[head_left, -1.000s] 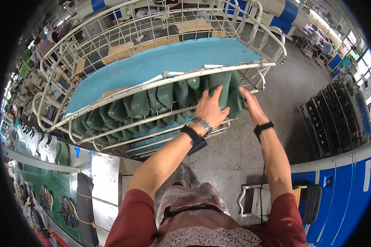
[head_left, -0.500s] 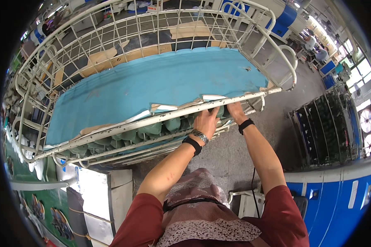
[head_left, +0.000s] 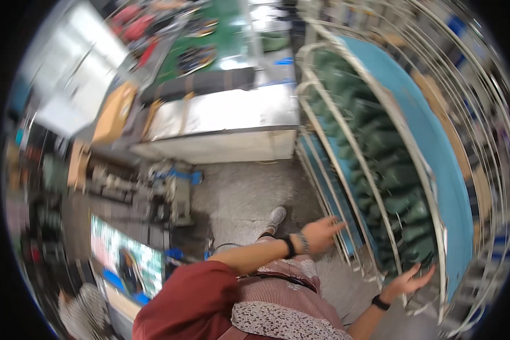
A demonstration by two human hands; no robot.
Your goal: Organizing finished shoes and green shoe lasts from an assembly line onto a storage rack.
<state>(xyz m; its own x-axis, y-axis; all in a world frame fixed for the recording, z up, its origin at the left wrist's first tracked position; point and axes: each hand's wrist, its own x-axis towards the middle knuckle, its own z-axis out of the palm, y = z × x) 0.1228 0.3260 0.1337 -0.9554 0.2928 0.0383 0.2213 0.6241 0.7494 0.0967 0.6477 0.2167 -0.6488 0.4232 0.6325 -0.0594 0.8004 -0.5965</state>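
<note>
On my right, a cream metal-tube shelf rack (head_left: 382, 113) slants down through the view. One of its shelves holds a packed row of dark green shoe-like pieces (head_left: 388, 150), too blurred to name surely. My right hand (head_left: 408, 281) is at the rack's near end, beside the last green pieces. Its fingers are spread and nothing shows in them. My left hand (head_left: 321, 234) hovers by the lower rails, fingers stretched out and slightly blurred, with no object visible in it. Blue sheeting (head_left: 442, 141) lines the top shelf.
Ahead stands a white-topped bench (head_left: 226, 110), with a green surface (head_left: 226, 34) bearing several shoes beyond it. A cardboard box (head_left: 114, 113) and a machine (head_left: 178, 192) are to the left. At lower left, a person (head_left: 85, 311) is near a bright screen (head_left: 124, 258).
My view has swung left, so the rack now lies on my right. Both hands have come away from under its top rail, and they are farther apart.
</note>
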